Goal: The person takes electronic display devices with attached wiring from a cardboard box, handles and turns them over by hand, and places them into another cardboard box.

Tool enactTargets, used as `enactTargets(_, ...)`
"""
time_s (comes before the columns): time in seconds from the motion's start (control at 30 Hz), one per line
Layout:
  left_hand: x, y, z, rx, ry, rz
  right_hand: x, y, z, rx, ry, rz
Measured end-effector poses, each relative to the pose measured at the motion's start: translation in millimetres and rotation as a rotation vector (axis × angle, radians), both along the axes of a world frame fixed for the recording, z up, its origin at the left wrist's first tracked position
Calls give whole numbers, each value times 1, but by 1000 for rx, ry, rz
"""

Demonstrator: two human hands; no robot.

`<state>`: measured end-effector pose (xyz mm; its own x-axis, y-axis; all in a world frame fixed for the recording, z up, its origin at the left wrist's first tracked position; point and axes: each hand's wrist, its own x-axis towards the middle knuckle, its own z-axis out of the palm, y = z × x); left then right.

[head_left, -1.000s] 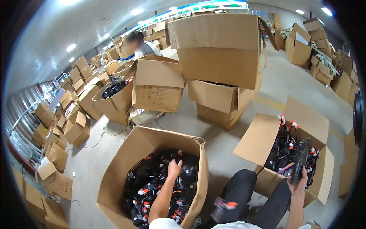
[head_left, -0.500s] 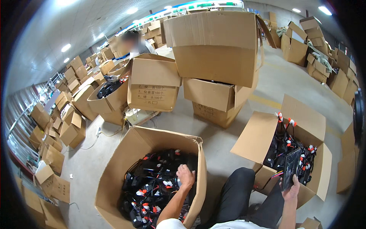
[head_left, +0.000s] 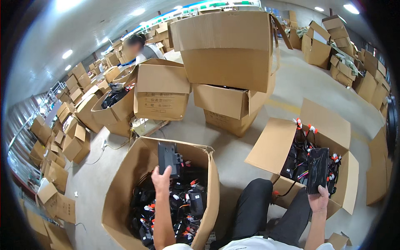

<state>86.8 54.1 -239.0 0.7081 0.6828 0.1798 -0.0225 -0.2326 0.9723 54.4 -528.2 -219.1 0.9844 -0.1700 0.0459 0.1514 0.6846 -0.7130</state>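
Observation:
My left hand (head_left: 161,179) is closed round the lower end of a flat black rectangular electronic unit (head_left: 167,155), held over the large open carton (head_left: 114,200) on the left. Beneath it, that carton holds a jumble of black units (head_left: 196,202) with cables and red and white connectors. On the right, my right hand (head_left: 318,200) grips the near end of a longer, glossy black rectangular unit (head_left: 318,168). It is held above another open carton (head_left: 351,181), where more black units and wires (head_left: 293,160) lie. The exact kind of either held unit cannot be made out.
Ahead, a big carton (head_left: 225,68) is stacked on a smaller one (head_left: 225,102). Left of these stands another open carton (head_left: 160,89), and a person (head_left: 143,50) is behind it. A cable (head_left: 100,154) lies on the floor. My legs (head_left: 256,208) are between the two near cartons.
My left hand has risen from among the units in the left carton and now holds one up. My right hand has turned its unit, so the broad face shows more. The view has shifted slightly.

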Motion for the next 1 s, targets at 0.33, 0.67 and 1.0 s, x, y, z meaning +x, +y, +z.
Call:
enactTargets(0.33,-53,-120,161,-59,-424,-401,25,41,63,-324,-138,16)
enactTargets(0.67,-26,-259,88,-6,-210,-921,-1,73,27,-490,-73,57)
enactTargets(1.0,-41,-291,63,220,-163,-918,-34,89,16,-470,34,75)
